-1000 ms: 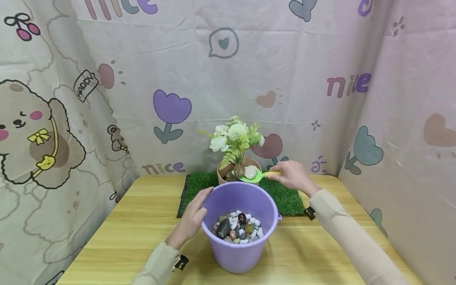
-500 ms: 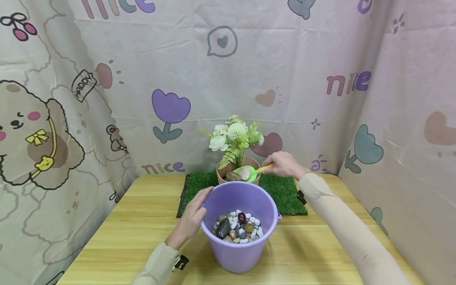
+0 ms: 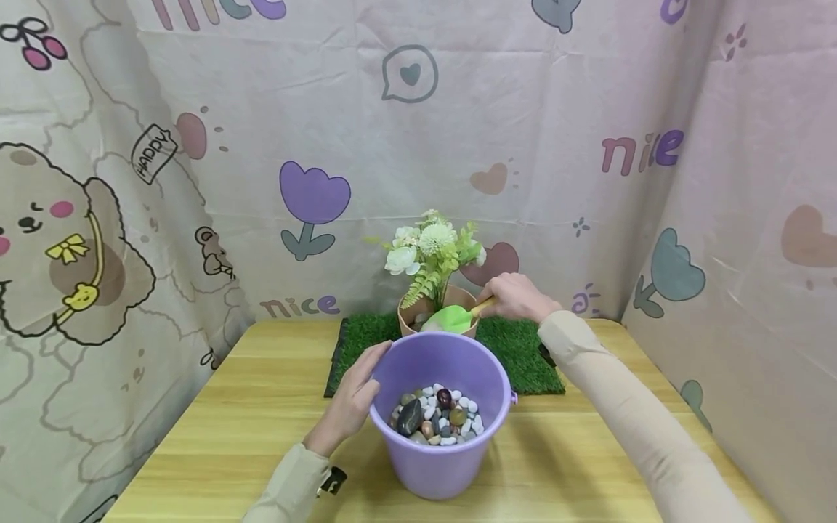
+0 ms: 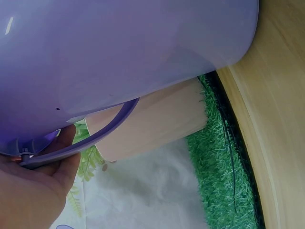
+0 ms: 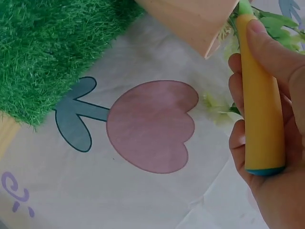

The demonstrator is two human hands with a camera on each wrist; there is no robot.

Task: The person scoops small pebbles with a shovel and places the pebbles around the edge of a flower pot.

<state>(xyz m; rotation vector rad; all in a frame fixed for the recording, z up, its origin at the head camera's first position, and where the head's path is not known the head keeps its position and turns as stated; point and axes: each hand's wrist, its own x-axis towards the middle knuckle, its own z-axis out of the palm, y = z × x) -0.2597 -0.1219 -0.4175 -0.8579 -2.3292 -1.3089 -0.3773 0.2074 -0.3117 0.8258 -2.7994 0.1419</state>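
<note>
My right hand grips the yellow handle of a toy shovel. In the head view its green blade tips over the mouth of a pinkish flowerpot holding white artificial flowers. A pale stone shows at the blade's lower edge; whether it touches the blade is unclear. With my left hand I hold the left rim of a purple bucket. The left wrist view has those fingers by the rim and the bucket's bail handle. White, dark and brown pebbles lie inside the bucket.
Under the pot is a green artificial grass mat. The bucket stands in front of it on a wooden table. A patterned cloth hangs behind and along both sides.
My right hand has moved left and turned the shovel blade over the pot. The brown stone has slid off the blade into the pot. My left hand stays on the bucket.
</note>
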